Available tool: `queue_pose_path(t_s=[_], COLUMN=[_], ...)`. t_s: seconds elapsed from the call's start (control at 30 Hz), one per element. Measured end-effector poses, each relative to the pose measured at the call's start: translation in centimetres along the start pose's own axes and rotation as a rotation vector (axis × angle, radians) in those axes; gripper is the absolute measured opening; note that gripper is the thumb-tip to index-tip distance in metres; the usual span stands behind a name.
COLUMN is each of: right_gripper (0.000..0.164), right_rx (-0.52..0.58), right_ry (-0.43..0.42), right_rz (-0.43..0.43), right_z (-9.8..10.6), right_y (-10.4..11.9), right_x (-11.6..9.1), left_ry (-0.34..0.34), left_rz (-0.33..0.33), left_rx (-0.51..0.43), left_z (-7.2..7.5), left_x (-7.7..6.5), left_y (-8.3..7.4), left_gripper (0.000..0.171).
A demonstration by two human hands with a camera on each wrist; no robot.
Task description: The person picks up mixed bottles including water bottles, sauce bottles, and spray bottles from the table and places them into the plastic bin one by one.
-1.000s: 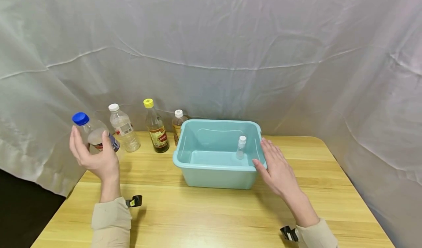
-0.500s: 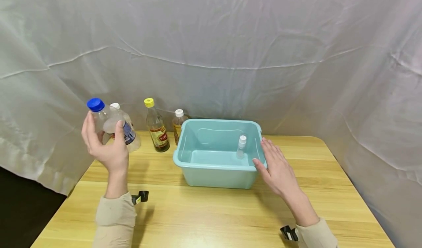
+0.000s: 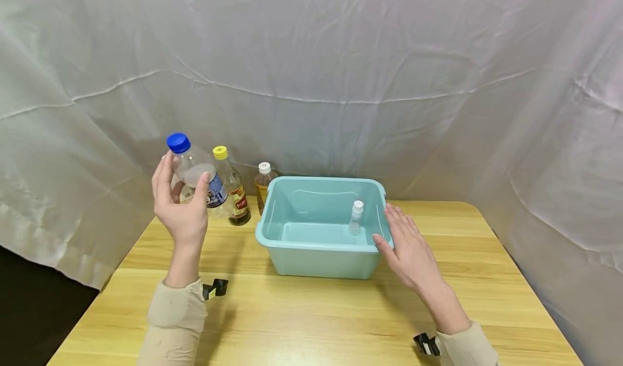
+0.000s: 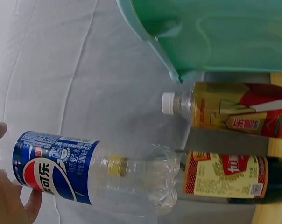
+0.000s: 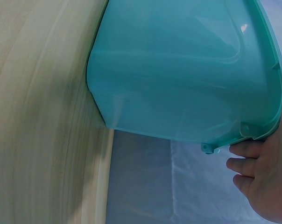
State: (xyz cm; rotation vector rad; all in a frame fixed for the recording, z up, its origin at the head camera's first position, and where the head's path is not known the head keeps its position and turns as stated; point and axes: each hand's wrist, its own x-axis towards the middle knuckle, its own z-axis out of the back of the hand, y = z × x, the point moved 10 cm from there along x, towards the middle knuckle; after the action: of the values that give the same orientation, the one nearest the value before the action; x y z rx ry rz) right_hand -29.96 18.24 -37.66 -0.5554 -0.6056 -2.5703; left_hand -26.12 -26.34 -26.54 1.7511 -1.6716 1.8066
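Note:
My left hand (image 3: 184, 212) grips a clear plastic cola bottle (image 4: 124, 177) with a blue cap and a blue label, its fingers and thumb around the upper part. The bottle is raised off the table and tilted, overlapping other bottles in the head view. My right hand (image 3: 411, 247) rests with straight fingers along the right rim of the teal plastic bin (image 3: 318, 260). In the right wrist view its fingertips (image 5: 241, 165) show beside the bin's rim. A small clear bottle with a white cap (image 3: 357, 209) stands inside the bin.
A yellow-capped sauce bottle (image 3: 238, 198) and a white-capped drink bottle (image 4: 239, 109) stand left of the bin on the wooden table (image 3: 302, 323). Another clear bottle is mostly hidden behind my left hand. A grey curtain (image 3: 311, 85) hangs behind the table.
My left hand has carried the blue-capped bottle rightward and somewhat upward, from the table's left side to in front of the sauce bottle. My right hand stays at the bin's rim.

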Motion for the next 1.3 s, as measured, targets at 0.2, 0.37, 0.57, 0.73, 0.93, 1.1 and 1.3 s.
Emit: queue_pose_path(t_s=[0.2,0.37,0.57,0.73,0.93,1.1,1.3], right_gripper=[0.070,0.069,0.069,0.069,0.069,0.069,0.070], right_rx=[-0.003,-0.001,0.001,-0.004,0.005,0.010,0.009], right_ry=[0.000,-0.005,0.001,0.005,0.006,0.014,0.013], right_rz=[0.000,0.002,0.001,-0.005,-0.006,-0.008,-0.010], right_z=[0.0,0.0,0.0,-0.1,-0.1,-0.1,-0.1], right_y=[0.0,0.1,0.1,0.1,0.2,0.3,0.4], right_x=[0.0,0.1,0.0,0.1,0.0,0.0,0.1], left_ry=[0.063,0.115,0.181,0.236,0.302,0.344,0.428], left_rz=[-0.030,-0.053,-0.071,-0.086,-0.103,-0.125,-0.150], left_rx=[-0.044,-0.082,-0.164,-0.208,-0.197,-0.232,-0.261], left_z=[-1.5,-2.8,-4.4,-5.9,-7.8,-9.5,-11.9], left_x=[-0.1,0.1,0.1,0.1,-0.1,-0.7,-1.8], left_y=[-1.1,-2.1,-3.1,-4.0,-4.9,-5.5,-6.2], left_gripper=[0.065,0.066,0.068,0.066,0.064,0.064,0.066])
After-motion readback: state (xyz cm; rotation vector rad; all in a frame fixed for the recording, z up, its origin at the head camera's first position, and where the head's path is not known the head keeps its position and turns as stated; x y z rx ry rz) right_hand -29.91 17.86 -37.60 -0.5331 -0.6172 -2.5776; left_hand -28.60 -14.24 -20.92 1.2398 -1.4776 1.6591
